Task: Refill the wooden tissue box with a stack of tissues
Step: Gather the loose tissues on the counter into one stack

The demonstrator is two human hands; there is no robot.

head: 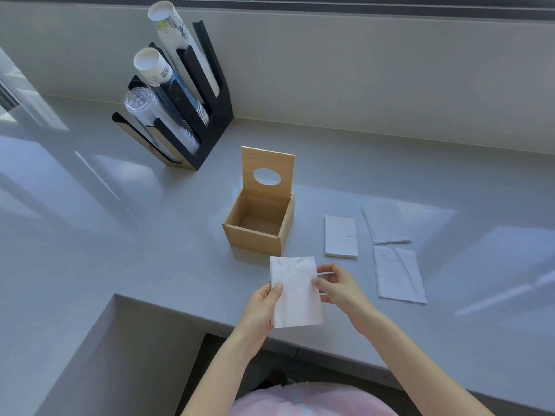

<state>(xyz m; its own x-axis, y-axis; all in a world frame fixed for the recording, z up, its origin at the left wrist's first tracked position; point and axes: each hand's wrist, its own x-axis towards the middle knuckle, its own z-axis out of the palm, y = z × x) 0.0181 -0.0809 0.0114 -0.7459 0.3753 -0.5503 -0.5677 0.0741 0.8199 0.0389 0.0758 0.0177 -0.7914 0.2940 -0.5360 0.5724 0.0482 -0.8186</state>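
Note:
The wooden tissue box [255,237] stands open and empty at the middle of the counter. Its lid [267,163], with an oval hole, is tipped up at the back. In front of the box I hold a white folded tissue [295,292] upright between both hands. My left hand [261,307] pinches its left edge and my right hand [339,288] pinches its right edge. A small stack of folded tissues [341,237] lies right of the box. Two more loose tissues lie further right, one behind [386,225] and one nearer [399,274].
A black cup holder [210,121] with slanted stacks of paper and clear plastic cups stands at the back left. The grey counter [120,235] has a cut-out at its front edge below my arms. A wall runs along the back.

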